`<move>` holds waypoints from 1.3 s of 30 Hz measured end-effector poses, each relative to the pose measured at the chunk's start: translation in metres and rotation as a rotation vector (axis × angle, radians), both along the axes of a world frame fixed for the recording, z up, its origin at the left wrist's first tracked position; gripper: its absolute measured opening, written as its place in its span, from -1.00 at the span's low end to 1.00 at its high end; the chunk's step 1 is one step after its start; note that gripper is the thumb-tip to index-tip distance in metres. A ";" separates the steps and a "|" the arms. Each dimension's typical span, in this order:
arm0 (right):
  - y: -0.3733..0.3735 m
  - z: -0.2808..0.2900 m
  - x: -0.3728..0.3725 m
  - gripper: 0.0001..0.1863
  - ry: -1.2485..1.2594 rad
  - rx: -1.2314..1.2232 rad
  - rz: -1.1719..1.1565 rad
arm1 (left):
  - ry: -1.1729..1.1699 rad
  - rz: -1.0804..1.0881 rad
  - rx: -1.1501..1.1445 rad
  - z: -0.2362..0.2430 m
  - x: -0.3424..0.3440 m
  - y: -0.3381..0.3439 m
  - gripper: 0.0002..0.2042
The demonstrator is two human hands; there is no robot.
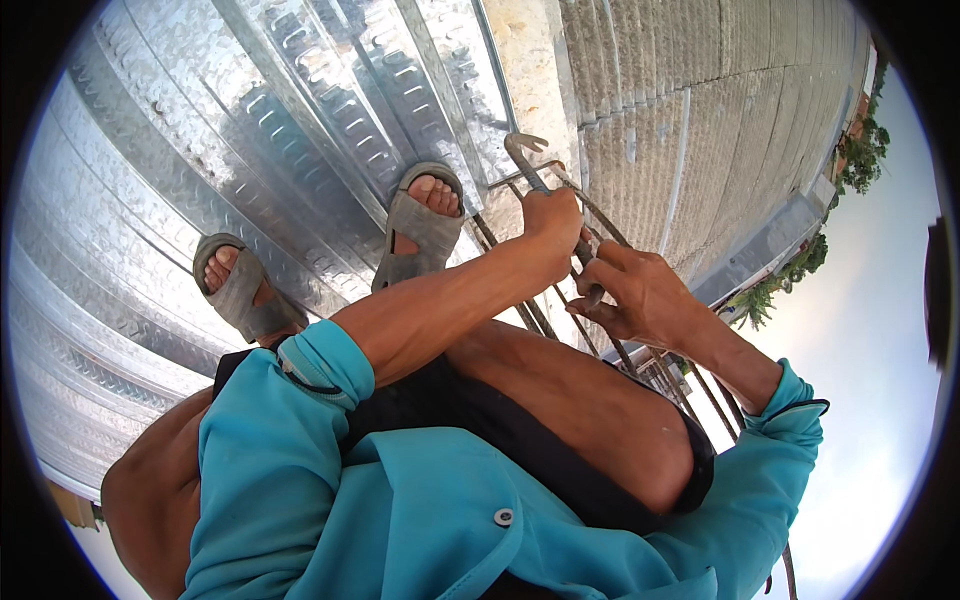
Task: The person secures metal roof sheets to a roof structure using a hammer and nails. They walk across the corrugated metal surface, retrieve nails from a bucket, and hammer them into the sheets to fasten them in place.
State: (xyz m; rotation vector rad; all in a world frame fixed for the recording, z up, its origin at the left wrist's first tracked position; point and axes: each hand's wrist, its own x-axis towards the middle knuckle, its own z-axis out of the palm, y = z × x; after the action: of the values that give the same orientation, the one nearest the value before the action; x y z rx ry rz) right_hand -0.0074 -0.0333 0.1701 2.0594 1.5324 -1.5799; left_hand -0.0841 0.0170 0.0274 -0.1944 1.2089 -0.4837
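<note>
My left hand [553,228] is wrapped round the shaft of a small pry bar [533,177], whose hooked, forked claw points away from me. Lower on the same bar, my right hand [632,290] closes its fingers and thumb about the other end. Beneath both hands run several thin rusty reinforcing bars [541,317], tied together like a cage. A bent bar end [552,167] shows beside the claw. Part of the pry bar's shaft is hidden by my fingers.
My sandalled feet stand on ribbed, shiny metal decking [300,130]. A pale concrete strip [528,60] borders it, with a rough grey block wall [690,120] to the right. Beyond the wall are trees [865,155] and open sky. My bare knee [640,450] is close under my right forearm.
</note>
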 end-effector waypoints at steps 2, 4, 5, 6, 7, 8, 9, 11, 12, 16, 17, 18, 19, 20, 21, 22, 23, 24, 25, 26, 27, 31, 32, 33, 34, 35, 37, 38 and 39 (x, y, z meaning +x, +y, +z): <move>0.000 0.004 0.000 -0.67 -0.028 0.066 -0.113 | -0.209 0.063 0.009 0.005 0.018 0.005 -0.90; 0.003 0.008 0.009 -0.71 -0.036 0.067 -0.167 | -0.168 0.094 0.191 0.027 0.029 0.019 -0.86; 0.001 0.009 0.010 -0.72 -0.012 0.050 -0.218 | -0.140 0.113 0.288 0.033 0.029 0.023 -0.84; 0.000 0.010 0.011 -0.73 0.012 0.033 -0.269 | -0.116 0.132 0.322 0.034 0.026 0.022 -0.82; 0.003 0.013 0.013 -0.75 0.050 -0.007 -0.323 | -0.091 0.151 0.357 0.033 0.023 0.021 -0.80; 0.002 0.012 0.013 -0.76 0.073 -0.051 -0.310 | -0.065 0.164 0.382 0.031 0.016 0.016 -0.78; -0.001 0.011 0.013 -0.77 0.096 -0.095 -0.294 | -0.058 0.119 0.396 0.032 0.010 0.013 -0.72; -0.008 0.006 0.009 -0.74 0.118 -0.164 -0.315 | -0.054 -0.025 0.433 0.024 -0.001 -0.003 -0.66; -0.014 0.006 0.004 -0.69 0.116 -0.190 -0.352 | -0.050 -0.097 0.451 0.022 -0.005 -0.007 -0.63; 0.000 0.011 -0.002 -0.46 0.035 -0.444 -0.391 | -0.104 -0.145 0.445 -0.011 -0.009 -0.054 -0.47; -0.003 0.012 -0.004 -0.42 0.044 -0.405 -0.408 | -0.148 -0.185 0.492 -0.010 -0.011 -0.056 -0.46; -0.009 0.015 -0.006 -0.39 0.053 -0.367 -0.426 | -0.189 -0.223 0.537 -0.007 -0.013 -0.058 -0.46; -0.011 0.015 -0.008 -0.36 0.062 -0.329 -0.446 | -0.235 -0.262 0.621 -0.006 -0.014 -0.061 -0.48; -0.006 0.015 -0.006 -0.36 0.077 -0.427 -0.664 | -0.223 -0.280 0.619 0.004 -0.013 -0.051 -0.51; 0.007 0.017 -0.004 -0.36 0.078 -0.529 -0.894 | -0.223 -0.303 0.609 0.012 -0.011 -0.043 -0.55; 0.015 0.016 -0.001 -0.36 0.079 -0.630 -1.125 | -0.236 -0.204 0.500 0.018 -0.010 -0.036 -0.55; 0.011 0.013 0.003 -0.37 0.106 -0.669 -1.285 | -0.257 -0.105 0.389 0.023 -0.010 -0.031 -0.56; 0.005 0.007 0.003 -0.41 0.089 -0.652 -1.347 | -0.277 -0.008 0.283 0.024 -0.010 -0.029 -0.56; -0.004 0.000 0.001 -0.44 0.074 -0.633 -1.411 | -0.310 -0.020 0.332 0.022 -0.010 -0.030 -0.53; -0.010 -0.005 0.001 -0.48 0.058 -0.616 -1.476 | -0.343 -0.032 0.379 0.020 -0.012 -0.033 -0.51; -0.014 -0.008 0.005 -0.53 0.081 -0.637 -1.427 | -0.376 -0.045 0.426 0.018 -0.013 -0.035 -0.48; -0.028 -0.010 0.029 -0.67 0.040 -0.707 -1.251 | -1.059 -0.680 0.494 -0.034 -0.021 0.003 -0.31; -0.032 -0.008 0.034 -0.70 -0.006 -0.725 -1.219 | -1.124 -0.986 0.686 -0.042 -0.012 0.026 -0.41; -0.032 -0.003 0.038 -0.68 -0.042 -0.744 -1.147 | -1.076 -1.037 1.086 -0.050 -0.006 0.041 -0.55; -0.035 0.000 0.039 -0.66 -0.077 -0.715 -1.066 | -1.048 -1.083 1.364 -0.067 0.007 0.055 -0.69; -0.036 0.003 0.039 -0.64 -0.111 -0.685 -0.981 | -0.981 -0.894 1.887 -0.088 0.014 0.059 -0.76; -0.034 0.005 0.039 -0.60 -0.168 -0.647 -0.910 | -1.004 -1.076 2.190 -0.121 0.040 0.057 -0.63; -0.028 0.005 0.034 -0.58 -0.194 -0.642 -0.933 | -1.074 -1.132 2.205 -0.139 0.048 0.049 -0.61; -0.025 0.005 0.030 -0.56 -0.219 -0.628 -0.966 | -1.156 -1.194 2.223 -0.152 0.056 0.045 -0.59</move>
State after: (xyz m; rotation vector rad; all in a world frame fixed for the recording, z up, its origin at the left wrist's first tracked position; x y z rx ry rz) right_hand 0.0228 -0.0581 0.1749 2.5118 -0.1497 -1.6400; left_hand -0.0284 0.0625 -0.1245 2.4253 -0.0165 0.0774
